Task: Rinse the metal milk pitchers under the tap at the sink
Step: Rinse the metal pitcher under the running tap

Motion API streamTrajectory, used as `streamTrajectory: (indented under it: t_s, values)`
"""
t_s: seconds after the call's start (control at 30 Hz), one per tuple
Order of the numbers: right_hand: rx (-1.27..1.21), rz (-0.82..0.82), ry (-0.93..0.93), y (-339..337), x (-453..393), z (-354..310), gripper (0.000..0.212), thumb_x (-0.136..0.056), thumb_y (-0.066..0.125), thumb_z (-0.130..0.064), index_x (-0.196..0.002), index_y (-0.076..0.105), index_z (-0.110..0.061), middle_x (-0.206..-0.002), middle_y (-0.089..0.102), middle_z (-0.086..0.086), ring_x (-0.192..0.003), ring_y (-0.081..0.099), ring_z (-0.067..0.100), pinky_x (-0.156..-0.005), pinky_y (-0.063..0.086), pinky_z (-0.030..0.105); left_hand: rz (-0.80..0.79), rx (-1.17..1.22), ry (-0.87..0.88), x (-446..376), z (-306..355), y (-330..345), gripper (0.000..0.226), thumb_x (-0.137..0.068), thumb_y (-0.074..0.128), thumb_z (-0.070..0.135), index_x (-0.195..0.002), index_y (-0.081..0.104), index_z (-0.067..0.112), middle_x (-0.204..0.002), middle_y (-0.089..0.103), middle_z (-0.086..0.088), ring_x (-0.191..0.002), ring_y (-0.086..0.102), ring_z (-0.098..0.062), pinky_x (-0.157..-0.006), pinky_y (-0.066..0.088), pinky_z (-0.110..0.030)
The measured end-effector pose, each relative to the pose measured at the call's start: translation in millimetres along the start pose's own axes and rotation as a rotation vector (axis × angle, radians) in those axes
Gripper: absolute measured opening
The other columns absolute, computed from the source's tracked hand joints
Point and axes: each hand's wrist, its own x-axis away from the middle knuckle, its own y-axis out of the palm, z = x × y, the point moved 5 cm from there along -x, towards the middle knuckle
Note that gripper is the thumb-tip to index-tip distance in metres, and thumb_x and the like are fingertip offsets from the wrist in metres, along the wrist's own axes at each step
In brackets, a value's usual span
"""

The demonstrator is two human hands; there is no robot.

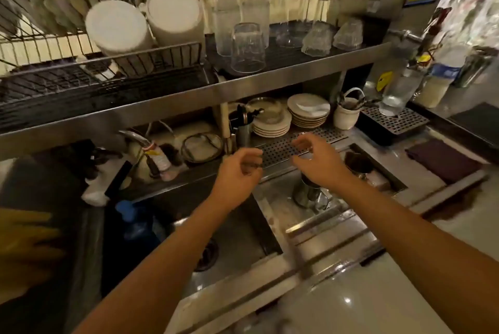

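A metal milk pitcher [310, 194] stands in the shallow steel basin right of the sink, partly hidden under my right hand [316, 160]. A second dark pitcher [357, 162] sits further right in the same recess. My right hand hovers above the first pitcher with fingers spread and nothing in it. My left hand [239, 171] hangs over the sink's [243, 242] back edge, fingers loosely curled and empty. The tap [135, 136] pokes out at the left under the shelf, well away from both hands. The frame is blurred.
A perforated drain grate [286, 144] lies behind the hands. Stacked plates [307, 111], a white cup [345, 116] and a utensil holder stand under the steel shelf [270, 78]. Glasses [247, 47] sit upside down on it. A dish rack [102, 63] and yellow gloves [24, 242] are at the left.
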Motion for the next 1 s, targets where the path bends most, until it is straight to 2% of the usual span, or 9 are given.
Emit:
streamTrajectory:
  t_s: [0.1,0.23,0.37,0.47,0.6,0.77,0.9,0.93,1.0]
  values:
    - [0.137,0.045,0.031,-1.8,-5.4,33.6,0.052,-0.078,0.070,-0.032,-0.126,0.052,-0.024,-0.130,0.054,0.005,-0.123,0.049,0.024,-0.099,0.044,0.036,-0.074,-0.005,-0.050,-6.9,-11.0,32.3,0.037,-0.087,0.060,-0.001,-0.120,0.058,0.016,-0.113,0.064,-0.002,-0.096,0.061,-0.008,-0.075,0.049,-0.006]
    - [0.206,-0.113,0.119,12.1,-4.2,77.2,0.080,-0.075,0.076,-0.035,-0.143,0.033,-0.030,-0.147,0.031,0.008,-0.135,0.028,0.033,-0.107,0.036,0.046,-0.108,-0.016,-0.113,-13.4,-33.5,61.3,0.040,-0.086,0.064,0.003,-0.122,0.057,0.021,-0.116,0.061,0.005,-0.106,0.059,-0.006,-0.080,0.050,-0.012]
    - [0.229,-0.238,0.159,25.8,-8.5,109.6,0.104,-0.065,0.082,-0.042,-0.147,0.020,-0.037,-0.151,0.024,0.006,-0.137,0.029,0.036,-0.107,0.040,0.053,-0.118,-0.038,-0.158,-18.0,-47.5,75.3,0.039,-0.087,0.067,0.010,-0.123,0.056,0.021,-0.110,0.059,0.010,-0.097,0.059,-0.001,-0.076,0.051,-0.009]
    - [0.191,-0.264,0.120,35.5,-11.8,122.0,0.102,-0.064,0.083,-0.039,-0.142,0.018,-0.042,-0.147,0.029,0.006,-0.132,0.039,0.035,-0.102,0.046,0.053,-0.136,-0.050,-0.180,-20.8,-55.1,79.3,0.044,-0.085,0.068,0.005,-0.126,0.056,0.015,-0.110,0.059,0.006,-0.097,0.058,-0.001,-0.081,0.050,-0.012]
    - [0.163,-0.206,0.088,34.7,-19.1,125.7,0.091,-0.072,0.080,-0.026,-0.142,0.024,-0.038,-0.146,0.037,0.004,-0.132,0.044,0.030,-0.103,0.047,0.049,-0.133,-0.092,-0.230,-20.4,-63.2,79.8,0.047,-0.082,0.069,0.001,-0.126,0.056,0.013,-0.113,0.059,0.003,-0.097,0.057,-0.002,-0.082,0.048,-0.008]
    - [0.161,-0.257,-0.002,37.2,-22.6,109.5,0.094,-0.070,0.082,-0.030,-0.143,0.024,-0.040,-0.139,0.049,0.004,-0.124,0.053,0.027,-0.100,0.050,0.045,-0.147,-0.088,-0.267,-12.3,-76.9,73.0,0.056,-0.078,0.073,0.001,-0.123,0.053,0.027,-0.116,0.059,0.007,-0.106,0.059,-0.010,-0.087,0.052,-0.021]
    - [0.146,-0.308,-0.107,47.6,-21.7,73.0,0.097,-0.066,0.086,-0.032,-0.143,0.028,-0.037,-0.134,0.055,0.000,-0.120,0.055,0.021,-0.097,0.050,0.033,-0.115,-0.082,-0.301,0.2,-81.4,53.3,0.071,-0.072,0.081,0.010,-0.130,0.049,0.033,-0.124,0.056,0.009,-0.112,0.059,-0.011,-0.089,0.056,-0.029]
    - [0.124,-0.324,-0.130,53.8,-21.2,61.2,0.099,-0.065,0.086,-0.033,-0.144,0.027,-0.038,-0.135,0.055,-0.002,-0.120,0.056,0.020,-0.097,0.050,0.033,-0.099,-0.073,-0.294,2.9,-80.3,45.6,0.075,-0.069,0.084,0.012,-0.132,0.048,0.034,-0.126,0.055,0.010,-0.113,0.058,-0.010,-0.089,0.056,-0.028]
    - [0.033,-0.378,-0.167,66.7,-17.7,39.2,0.100,-0.064,0.086,-0.033,-0.144,0.027,-0.040,-0.136,0.054,-0.006,-0.120,0.055,0.015,-0.100,0.050,0.035,-0.067,-0.051,-0.238,6.9,-75.3,33.9,0.082,-0.064,0.087,0.010,-0.129,0.045,0.038,-0.122,0.054,0.018,-0.115,0.056,0.002,-0.091,0.050,-0.016]
